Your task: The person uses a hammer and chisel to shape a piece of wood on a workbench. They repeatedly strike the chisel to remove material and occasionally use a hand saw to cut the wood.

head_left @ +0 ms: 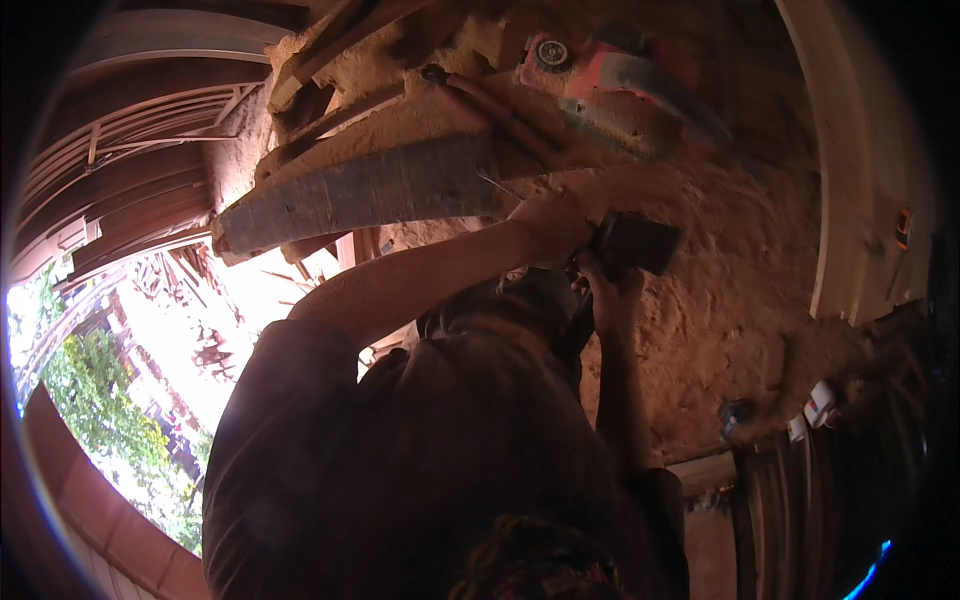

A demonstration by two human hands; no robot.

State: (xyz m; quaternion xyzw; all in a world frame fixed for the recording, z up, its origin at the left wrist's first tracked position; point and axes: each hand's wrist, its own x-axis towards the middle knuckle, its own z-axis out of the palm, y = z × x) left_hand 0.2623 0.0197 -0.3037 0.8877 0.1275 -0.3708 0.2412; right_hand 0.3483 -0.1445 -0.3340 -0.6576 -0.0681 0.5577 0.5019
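Observation:
Both hands are close together in front of my body, over a sawdust-covered surface. My right hand (612, 287) is closed at the lower edge of a dark, flat, rectangular block (643, 243), whose kind I cannot make out. Right beside the block's left edge is my left hand (556, 222), its arm reaching across from the left. Its fingers are in shadow, and whether they grip anything is unclear. A curved, greyish wooden board (365, 192) lies just beyond my left forearm, with a thin light sliver (497, 186) near its right end.
A red handheld power tool (640, 85) with a dark handle rests at the far side. Near it lies a long-handled tool (490, 108). Sawdust (730, 290) spreads to the right, bounded by a pale plank (850, 170). Small white containers (818, 403) stand lower right.

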